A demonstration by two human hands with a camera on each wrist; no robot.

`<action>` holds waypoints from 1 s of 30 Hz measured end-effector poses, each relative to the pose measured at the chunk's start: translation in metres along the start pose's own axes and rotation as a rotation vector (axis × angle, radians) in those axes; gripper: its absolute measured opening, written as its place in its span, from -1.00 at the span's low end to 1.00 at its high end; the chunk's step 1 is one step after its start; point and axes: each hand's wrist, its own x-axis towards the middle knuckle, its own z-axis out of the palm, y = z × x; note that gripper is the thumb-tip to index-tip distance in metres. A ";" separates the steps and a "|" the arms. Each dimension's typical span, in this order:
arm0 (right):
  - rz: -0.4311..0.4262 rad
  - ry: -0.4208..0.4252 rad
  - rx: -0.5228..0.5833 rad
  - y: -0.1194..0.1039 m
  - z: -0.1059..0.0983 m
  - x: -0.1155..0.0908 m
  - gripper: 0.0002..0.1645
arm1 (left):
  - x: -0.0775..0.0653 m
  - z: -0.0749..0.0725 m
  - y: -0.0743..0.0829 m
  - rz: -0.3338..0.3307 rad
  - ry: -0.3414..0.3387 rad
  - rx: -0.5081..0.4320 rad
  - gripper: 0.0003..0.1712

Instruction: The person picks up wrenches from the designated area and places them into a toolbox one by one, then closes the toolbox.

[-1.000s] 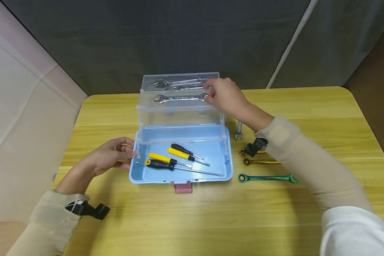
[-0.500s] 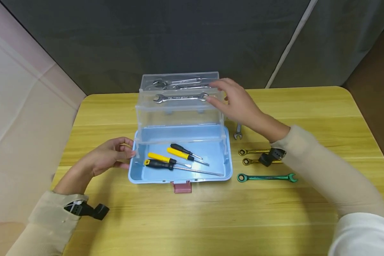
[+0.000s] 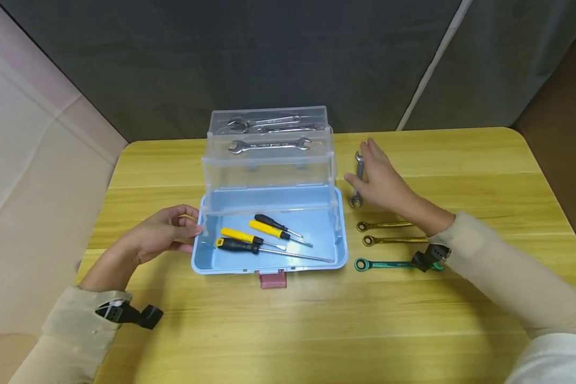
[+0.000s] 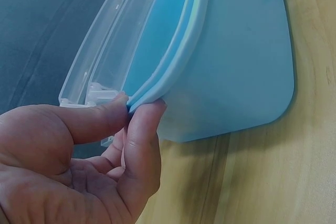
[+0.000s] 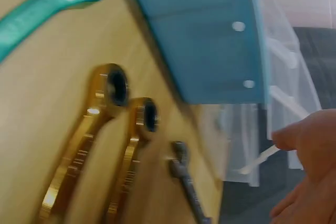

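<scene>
My left hand (image 3: 165, 234) pinches the left rim of a blue toolbox (image 4: 236, 51) between thumb and fingers. Over the table to the box's right, my right hand (image 3: 384, 178) is empty, its fingers extended beside a small silver open-end wrench (image 3: 358, 178) that lies on the wood. One double open-end wrench (image 3: 270, 145) rests in the front clear tray (image 3: 269, 160). Behind it, the rear tray holds an adjustable wrench (image 3: 264, 123) and another silver wrench (image 3: 290, 128). Several screwdrivers (image 3: 240, 235) with yellow or black handles lie in the box's bottom.
Right of the box, two gold ratchet wrenches (image 3: 389, 226) and a green ratchet wrench (image 3: 389, 264) lie on the wooden table (image 3: 288, 330). A pink latch (image 3: 272, 279) hangs at the box's front. A dark curtain (image 3: 269, 53) stands behind the table.
My right hand has let go of the double open-end wrench in the front tray and moved right and down, beside the small silver wrench. My left hand stays on the rim.
</scene>
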 end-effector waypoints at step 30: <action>0.154 0.018 -0.123 0.068 -0.005 -0.020 -0.54 | 0.000 0.000 -0.002 0.012 0.004 -0.017 -0.69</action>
